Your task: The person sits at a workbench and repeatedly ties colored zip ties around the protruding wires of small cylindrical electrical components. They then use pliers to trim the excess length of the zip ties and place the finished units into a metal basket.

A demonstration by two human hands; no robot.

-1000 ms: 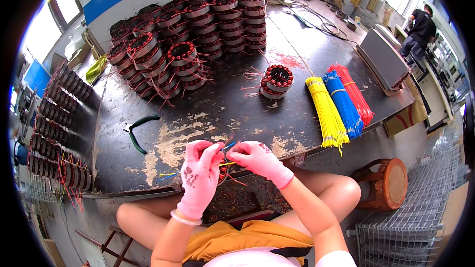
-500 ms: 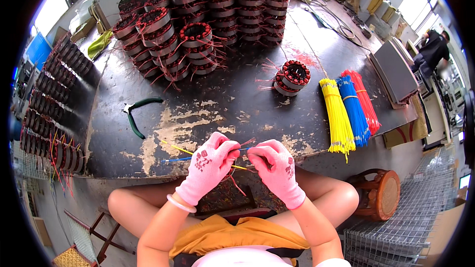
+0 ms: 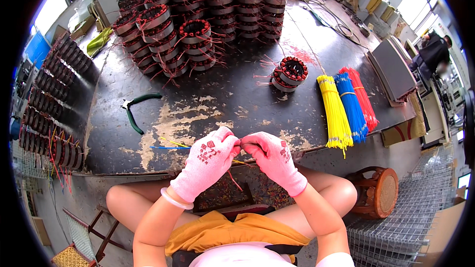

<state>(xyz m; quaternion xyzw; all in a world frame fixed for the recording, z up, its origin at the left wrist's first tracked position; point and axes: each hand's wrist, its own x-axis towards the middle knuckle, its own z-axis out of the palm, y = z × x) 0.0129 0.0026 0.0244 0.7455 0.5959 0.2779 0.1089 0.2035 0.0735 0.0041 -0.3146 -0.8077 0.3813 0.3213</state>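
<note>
Over the table's near edge, both my pink-gloved hands meet at the fingertips. My left hand is closed on a blue wire, whose tail sticks out to the left beside that of a yellow wire. Thumb and fingers of my right hand are pinched together against the left fingertips, where the blue wire's other end lies; the gloves mostly hide the join. A short yellow piece and a thin red wire show below the fingers. The part these wires belong to is hidden.
Green-handled cutters lie at left. A wound stator stack stands right of centre, near yellow, blue and red wire bundles. Stator stacks fill the back, with more rows at left. A stool stands right.
My hands have drawn together, closing the gap where blue and thin red wire showed between them. The blue and yellow tails have shifted up and left. My view has shifted slightly.
</note>
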